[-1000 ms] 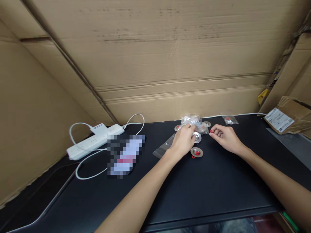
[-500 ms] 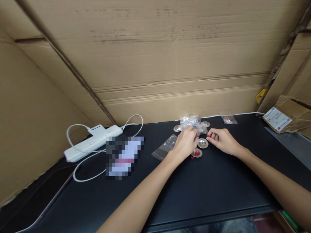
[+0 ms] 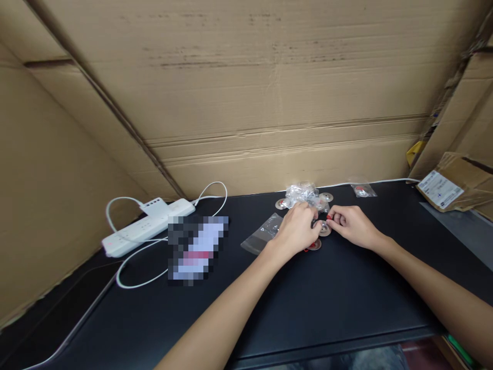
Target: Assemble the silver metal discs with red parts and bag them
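My left hand [image 3: 298,226] is closed, its thumb and fingertips at the left rim of a small metal disc [image 3: 324,229] with a domed centre, like a finger cymbal. My right hand [image 3: 354,224] pinches a small red cord [image 3: 328,218] just beside that disc. Partly under my left hand lies another disc [image 3: 316,244] with red cord on it. Behind the hands is a pile of clear plastic bags [image 3: 302,191], flanked by a disc on the left [image 3: 281,204] and a disc on the right [image 3: 326,197]. A flat clear bag [image 3: 262,234] lies left of my left hand.
A bagged disc with red cord [image 3: 362,190] lies at the back right. On the left is a white power strip [image 3: 150,226] with looped cables, beside a blurred-out object [image 3: 198,252]. Cardboard walls [image 3: 269,103] enclose the black table [image 3: 339,298]; a labelled carton [image 3: 458,185] stands right.
My left hand's thumb has come to the disc's rim, and the disc has shifted slightly right. My right hand still pinches the red cord, a touch further left.
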`<state>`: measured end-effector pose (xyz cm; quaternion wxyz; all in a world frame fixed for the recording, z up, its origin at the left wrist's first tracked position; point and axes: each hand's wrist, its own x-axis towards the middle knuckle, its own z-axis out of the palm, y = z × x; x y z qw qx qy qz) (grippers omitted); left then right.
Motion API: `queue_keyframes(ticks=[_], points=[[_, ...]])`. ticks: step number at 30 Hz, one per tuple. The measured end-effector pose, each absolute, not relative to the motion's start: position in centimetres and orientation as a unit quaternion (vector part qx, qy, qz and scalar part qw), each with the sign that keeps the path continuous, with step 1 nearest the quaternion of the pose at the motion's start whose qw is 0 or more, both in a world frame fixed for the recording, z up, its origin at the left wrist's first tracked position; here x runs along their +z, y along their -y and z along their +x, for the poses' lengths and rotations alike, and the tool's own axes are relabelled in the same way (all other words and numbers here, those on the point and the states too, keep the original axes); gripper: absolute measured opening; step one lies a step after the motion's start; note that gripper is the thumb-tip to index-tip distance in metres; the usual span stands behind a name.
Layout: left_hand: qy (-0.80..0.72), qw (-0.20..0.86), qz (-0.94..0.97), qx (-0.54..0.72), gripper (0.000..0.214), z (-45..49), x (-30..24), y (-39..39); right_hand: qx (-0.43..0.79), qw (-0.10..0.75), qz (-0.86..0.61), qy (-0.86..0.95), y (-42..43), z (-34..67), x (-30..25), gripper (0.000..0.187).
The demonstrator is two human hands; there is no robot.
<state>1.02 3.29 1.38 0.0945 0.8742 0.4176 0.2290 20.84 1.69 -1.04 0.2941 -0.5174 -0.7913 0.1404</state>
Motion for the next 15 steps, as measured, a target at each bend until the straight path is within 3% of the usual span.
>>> queue_keyframes(ticks=[4, 12, 15], points=[[-0.406, 0.091, 0.882, 0.221, 0.014, 1.0, 1.4, -3.3, 0.111, 0.284, -0.536, 0.787, -2.0, 21.8, -0.4, 0.009], [-0.429, 0.143, 0.873, 0.184, 0.011, -1.3, 3.8, -2.6, 0.079, 0.172, -0.598, 0.779, -2.8, 25.0, 0.3, 0.002], [-0.450, 0.157, 0.865, 0.153, 0.016, -2.1, 4.1, -1.5, 0.088, 0.182, -0.590, 0.782, -2.7, 24.9, 0.4, 0.016]])
